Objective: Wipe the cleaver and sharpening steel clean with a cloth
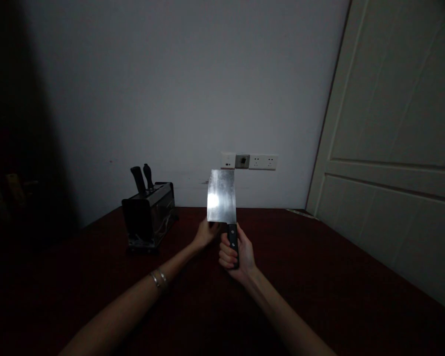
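Observation:
A cleaver (pixel 221 195) stands upright in front of me, its broad blade pointing up and catching a bright glint. My right hand (pixel 241 252) is wrapped round its black riveted handle. Behind the lower left corner of the blade is my left hand (pixel 205 234), with two bracelets on the wrist. The blade covers most of the left fingers, so their grip and any contact with the blade are hidden. To the left stands a knife block (pixel 148 212) with two black handles sticking up from its top.
A dark red tabletop (pixel 300 287) spreads beneath my arms. At its back rises a pale wall (pixel 185 99) with a row of sockets and switches (pixel 257 161). A white panelled door (pixel 389 148) bounds the right side. The far left is in deep shadow.

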The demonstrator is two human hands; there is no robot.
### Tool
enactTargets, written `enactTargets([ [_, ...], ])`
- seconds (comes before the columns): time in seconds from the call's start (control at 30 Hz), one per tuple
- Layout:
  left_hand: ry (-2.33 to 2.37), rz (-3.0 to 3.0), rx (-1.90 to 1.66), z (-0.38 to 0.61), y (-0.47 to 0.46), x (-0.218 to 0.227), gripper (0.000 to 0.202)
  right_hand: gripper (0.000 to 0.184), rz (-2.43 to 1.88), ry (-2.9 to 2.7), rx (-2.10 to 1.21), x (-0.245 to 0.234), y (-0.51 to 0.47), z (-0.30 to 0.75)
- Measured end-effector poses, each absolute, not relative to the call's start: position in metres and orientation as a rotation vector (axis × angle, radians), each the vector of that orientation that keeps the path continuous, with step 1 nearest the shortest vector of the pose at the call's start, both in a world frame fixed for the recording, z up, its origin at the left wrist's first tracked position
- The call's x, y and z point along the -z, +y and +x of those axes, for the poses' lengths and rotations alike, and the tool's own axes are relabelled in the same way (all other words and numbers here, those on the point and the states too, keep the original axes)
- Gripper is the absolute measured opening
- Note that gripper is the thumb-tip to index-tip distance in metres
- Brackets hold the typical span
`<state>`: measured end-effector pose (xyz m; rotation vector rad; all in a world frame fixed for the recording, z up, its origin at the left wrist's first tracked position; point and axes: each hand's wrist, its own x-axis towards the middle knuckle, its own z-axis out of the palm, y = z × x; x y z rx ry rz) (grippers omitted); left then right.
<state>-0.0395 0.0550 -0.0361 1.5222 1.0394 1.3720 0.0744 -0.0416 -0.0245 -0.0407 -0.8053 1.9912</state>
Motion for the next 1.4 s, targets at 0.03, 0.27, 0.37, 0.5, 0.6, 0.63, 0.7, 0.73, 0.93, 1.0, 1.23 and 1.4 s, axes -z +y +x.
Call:
enactTargets([
  [0.03, 1.116, 1.514, -1.472, -0.05, 0.066, 0.023, 0.017, 0.053, -0.043, -0.809, -1.993, 0.024, -0.042, 0.075],
  [0.27, 1.242, 1.628, -1.971, -0.112, 0.085, -0.082, 0.025, 0.053, -0.075, -0.85, -2.021, 0.033, -0.038, 0.074],
  [0.37, 1.053, 2.158, -1.983, -0.109, 0.064, -0.107, 0.027, 0.053, -0.052, -0.889, -2.054, 0.038, -0.037, 0.071],
  [0.5, 0.775, 2.971, -1.506, -0.09, 0.041, -0.109, 0.028, 0.053, -0.026, -0.922, -2.081, 0.04, -0.038, 0.069],
  [0.6, 0.674, 3.142, -1.177, -0.078, 0.031, -0.099, 0.029, 0.052, -0.024, -0.911, -2.078, 0.038, -0.04, 0.069],
  [0.63, 0.662, 3.131, -1.131, -0.076, 0.028, -0.095, 0.029, 0.052, -0.029, -0.902, -2.069, 0.038, -0.04, 0.069],
  [0.7, 0.663, 3.092, -1.049, -0.073, 0.02, -0.087, 0.032, 0.052, -0.042, -0.885, -2.05, 0.036, -0.04, 0.069],
  [0.73, 0.668, 3.078, -1.002, -0.071, 0.015, -0.084, 0.034, 0.052, -0.047, -0.877, -2.045, 0.036, -0.04, 0.07],
  [0.93, 0.588, 3.003, -0.96, -0.053, -0.007, -0.066, 0.027, 0.053, -0.113, -0.819, -2.039, 0.035, -0.04, 0.068],
  [1.0, 0.653, 2.955, -1.062, -0.045, -0.006, -0.063, 0.024, 0.053, -0.12, -0.818, -2.049, 0.035, -0.041, 0.068],
  [1.23, 1.177, 3.232, -1.188, -0.034, 0.019, -0.074, 0.058, 0.053, -0.102, -0.887, -2.089, 0.035, -0.041, 0.066],
  [1.4, 1.576, 3.25, -1.117, -0.035, 0.044, -0.098, 0.062, 0.055, -0.116, -0.915, -2.101, 0.034, -0.041, 0.065],
])
